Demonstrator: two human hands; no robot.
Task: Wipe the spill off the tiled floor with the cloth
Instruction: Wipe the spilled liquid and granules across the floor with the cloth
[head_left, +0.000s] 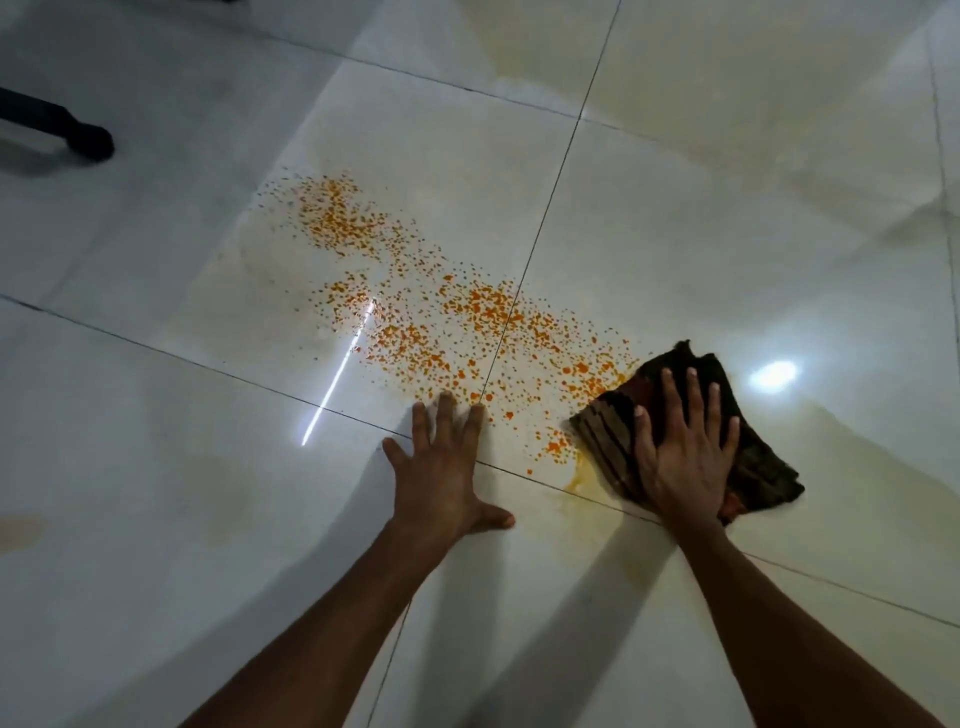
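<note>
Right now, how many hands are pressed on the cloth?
1: the right hand lies flat on the cloth at the spill's right end. The left hand rests on bare floor.

Indoor room, likely a home: glossy pale tiled floor with dark grout lines, ceiling-light glare; black furniture leg far left of the glare.

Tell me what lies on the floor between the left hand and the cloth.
In the head view, orange spill droplets speckle the tiled floor between the left hand and the cloth, with a faint yellowish smear at the cloth's near edge.
</note>
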